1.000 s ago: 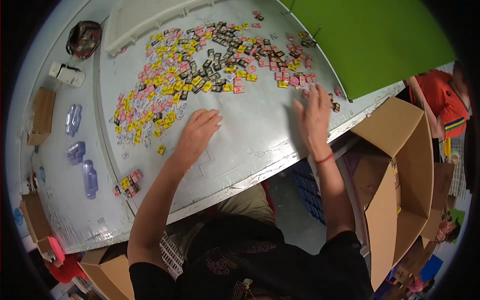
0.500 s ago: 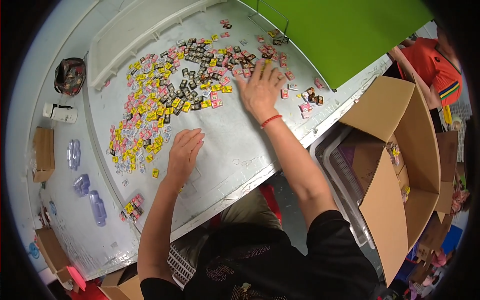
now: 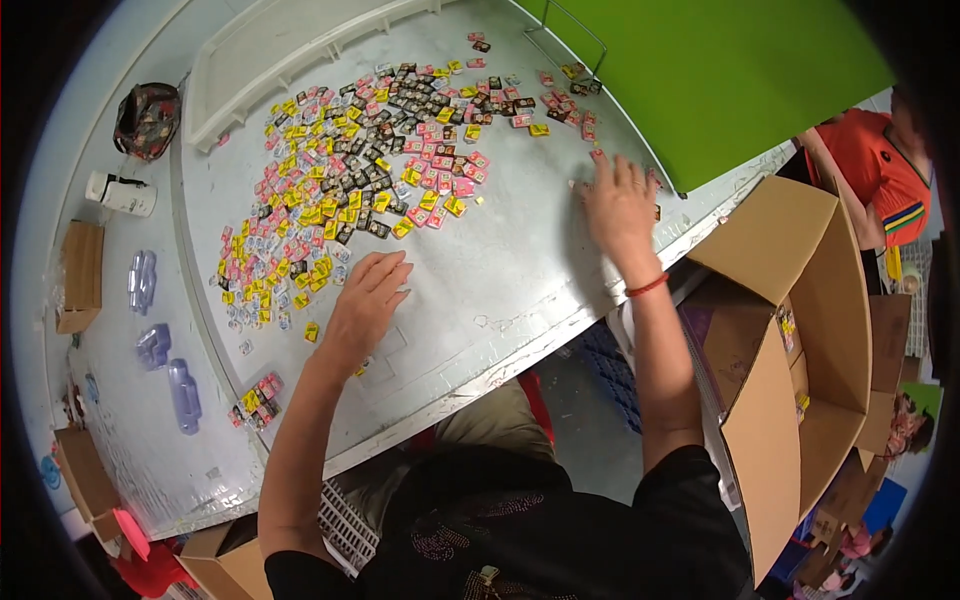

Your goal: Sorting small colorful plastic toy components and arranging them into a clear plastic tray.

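Observation:
A wide spread of tiny printed blocks (image 3: 350,180) in pink, yellow, black and white covers the far and left parts of the pale table (image 3: 500,270). My right hand (image 3: 622,215) lies palm down by the table's right edge, its fingers stretched forward. A few blocks show around its fingertips and side; whatever is under the palm is hidden. Below the near side of the spread rests my left hand (image 3: 368,300), fingers extended and slightly bent, with nothing visible in it. One yellow block (image 3: 312,331) lies beside its wrist.
A white tray (image 3: 230,80) borders the far left, and a green panel (image 3: 720,80) the far right. Clear plastic pieces (image 3: 183,395) and a bundle of blocks (image 3: 258,398) lie left. An open carton (image 3: 790,400) stands right, near a person in red (image 3: 870,170).
My right hand has moved right, from the spread to the table's edge. Pink and yellow blocks now sit closer together at the middle. My left hand has barely moved. The view has shifted slightly.

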### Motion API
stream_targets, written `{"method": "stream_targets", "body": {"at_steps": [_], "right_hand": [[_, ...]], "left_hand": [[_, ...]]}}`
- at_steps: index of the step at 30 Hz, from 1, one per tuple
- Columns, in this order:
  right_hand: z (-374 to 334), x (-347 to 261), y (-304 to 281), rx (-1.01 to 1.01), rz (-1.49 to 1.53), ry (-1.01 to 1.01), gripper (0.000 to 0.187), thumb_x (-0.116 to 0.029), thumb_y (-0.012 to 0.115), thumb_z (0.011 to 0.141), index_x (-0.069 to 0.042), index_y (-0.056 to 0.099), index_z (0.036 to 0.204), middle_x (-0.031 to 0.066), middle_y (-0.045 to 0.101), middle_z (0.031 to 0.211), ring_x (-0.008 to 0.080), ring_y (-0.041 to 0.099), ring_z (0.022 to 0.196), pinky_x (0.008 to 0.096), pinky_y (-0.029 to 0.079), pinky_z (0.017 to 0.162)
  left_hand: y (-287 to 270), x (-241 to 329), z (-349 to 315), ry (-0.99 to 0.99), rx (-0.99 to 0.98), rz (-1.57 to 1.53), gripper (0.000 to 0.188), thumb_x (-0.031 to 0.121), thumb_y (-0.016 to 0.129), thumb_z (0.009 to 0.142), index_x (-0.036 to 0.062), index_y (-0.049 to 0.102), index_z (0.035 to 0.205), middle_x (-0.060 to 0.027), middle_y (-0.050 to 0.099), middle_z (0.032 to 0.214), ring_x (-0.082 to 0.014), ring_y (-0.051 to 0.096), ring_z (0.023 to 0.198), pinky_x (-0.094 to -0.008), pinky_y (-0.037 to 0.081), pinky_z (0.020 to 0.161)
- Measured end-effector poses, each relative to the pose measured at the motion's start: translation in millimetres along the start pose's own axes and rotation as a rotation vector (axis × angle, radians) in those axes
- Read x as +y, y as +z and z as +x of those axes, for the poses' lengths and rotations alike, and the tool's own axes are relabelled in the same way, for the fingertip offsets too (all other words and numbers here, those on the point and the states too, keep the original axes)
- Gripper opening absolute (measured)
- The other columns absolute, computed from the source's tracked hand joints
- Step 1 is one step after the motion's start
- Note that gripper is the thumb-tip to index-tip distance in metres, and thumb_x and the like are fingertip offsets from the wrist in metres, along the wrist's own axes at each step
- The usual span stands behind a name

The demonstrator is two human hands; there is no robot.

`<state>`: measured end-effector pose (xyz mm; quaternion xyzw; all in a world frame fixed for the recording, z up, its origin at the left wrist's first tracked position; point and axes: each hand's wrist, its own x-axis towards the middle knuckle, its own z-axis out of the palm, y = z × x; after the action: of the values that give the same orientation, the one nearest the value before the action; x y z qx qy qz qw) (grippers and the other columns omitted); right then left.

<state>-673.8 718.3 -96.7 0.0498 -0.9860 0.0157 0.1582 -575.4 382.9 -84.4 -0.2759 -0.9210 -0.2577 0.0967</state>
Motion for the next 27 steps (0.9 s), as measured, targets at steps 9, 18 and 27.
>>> {"method": "stream_targets", "body": {"at_steps": [9, 18, 27], "right_hand": [[0.1, 8.0, 9.8, 0.025, -0.024, -0.118, 0.016, -0.009, 0.057, 0.083, -0.003, 0.060, 0.098, 0.0136, 0.063, 0.102, 0.0313, 0.058, 0.101, 0.0457, 0.040, 0.090], [-26.7, -46.9, -26.2, -0.210, 0.277, -0.213, 0.017, -0.013, 0.057, 0.089, -0.004, 0.064, 0.102, 0.0142, 0.067, 0.092, 0.0322, 0.063, 0.090, 0.0414, 0.047, 0.080], [-40.5, -54.0, -23.4, -0.148, 0.712, -0.470, 0.039, -0.007, 0.068, 0.083, -0.006, 0.059, 0.121, 0.0134, 0.064, 0.111, 0.0292, 0.064, 0.092, 0.0363, 0.052, 0.076]], "left_hand": [[9.0, -7.9, -5.0, -0.058, 0.078, -0.030, 0.025, 0.000, 0.066, 0.080, -0.0011, 0.062, 0.105, -0.0107, 0.061, 0.107, -0.0274, 0.057, 0.100, -0.0340, 0.047, 0.086], [5.4, 0.0, -16.5, -0.116, 0.091, -0.063, 0.021, 0.004, 0.068, 0.081, -0.0015, 0.065, 0.101, -0.0122, 0.063, 0.104, -0.0286, 0.059, 0.096, -0.0347, 0.048, 0.084], [0.1, -10.5, -19.2, -0.087, 0.060, -0.106, 0.021, 0.009, 0.067, 0.083, -0.0004, 0.065, 0.102, -0.0104, 0.064, 0.106, -0.0278, 0.059, 0.097, -0.0357, 0.048, 0.083]]}}
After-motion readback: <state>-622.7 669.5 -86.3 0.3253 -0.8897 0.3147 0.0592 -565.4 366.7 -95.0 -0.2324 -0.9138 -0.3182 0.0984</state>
